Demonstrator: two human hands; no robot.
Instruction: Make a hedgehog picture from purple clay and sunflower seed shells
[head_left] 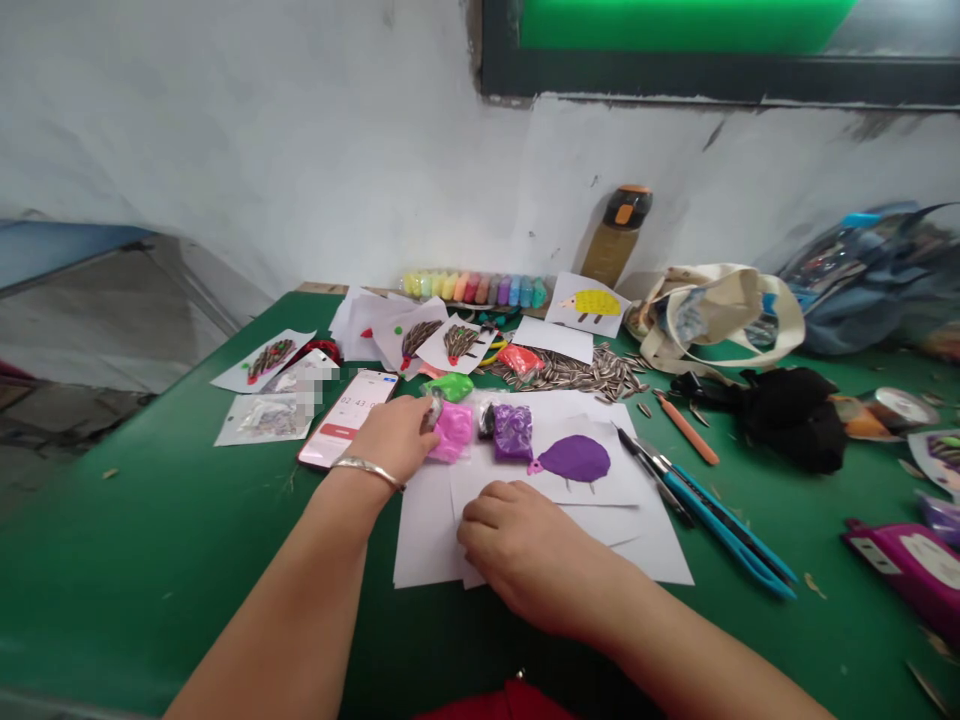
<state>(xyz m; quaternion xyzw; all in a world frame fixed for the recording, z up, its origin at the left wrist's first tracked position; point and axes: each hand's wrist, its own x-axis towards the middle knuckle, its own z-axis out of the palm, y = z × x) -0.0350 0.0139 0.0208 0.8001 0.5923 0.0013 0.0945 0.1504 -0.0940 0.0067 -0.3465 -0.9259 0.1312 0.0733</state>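
Observation:
My left hand (394, 435), with a silver bracelet on the wrist, rests on the green table (150, 520) and touches a pink bag of clay (454, 432). My right hand (525, 545) lies flat, fingers curled, on white paper sheets (645, 545). Just beyond it a purple clay hedgehog shape (575, 459) sits on the top sheet. A purple bag of clay (513, 432) lies beside the pink one, and a green bag (448, 386) sits behind them.
A phone (346, 417) lies left of my left hand. Sunflower seeds (592, 372) are heaped behind the sheets. Blue scissors (720, 520), an orange pencil (688, 430), finished hedgehog cards (450, 343), a clay set (476, 288), a bottle (619, 235) and bags (712, 315) crowd the far side.

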